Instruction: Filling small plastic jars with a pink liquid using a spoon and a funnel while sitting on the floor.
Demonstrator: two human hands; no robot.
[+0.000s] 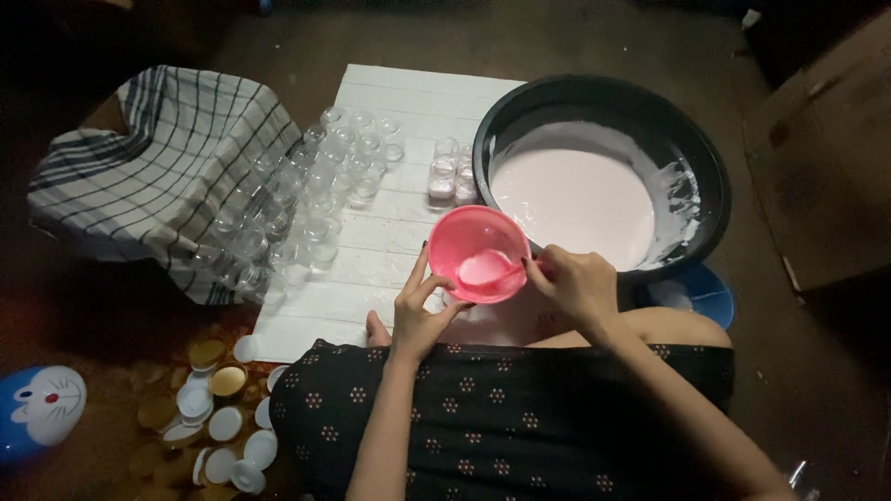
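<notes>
At centre frame, just off the 8 o'clock edge of the big black basin (705, 199), the person holds a pink bowl (478, 252) w/ both hands. The left hand (416, 311) cups the bowl's underside at its 7 o'clock side, thumb and fingers spread around the wall. The right hand (575, 281) is at the bowl's 4 o'clock rim, fingers curled and pinched on what looks like the bowl's handle or lip; exact grip can't be told. A little pale pink liquid sits inside the bowl, tilted toward the person. The basin holds much more of the same liquid, smeared up its walls.

At 10 o'clock from the bowl, rows of small clear jars (316, 199) stand on a white board (418, 93); a few jars (450, 176) touching the basin at its 9 o'clock look already filled pink. Lids, white and gold (218, 408), lie at 8 o'clock by the knee. Checked cloth (167, 167) at 9 o'clock.

Judgement: pouring well here likely means keeping the bowl low over a jar mouth, tilting slowly w/ the left hand steadying, so the thick liquid doesn't run over the rim.
</notes>
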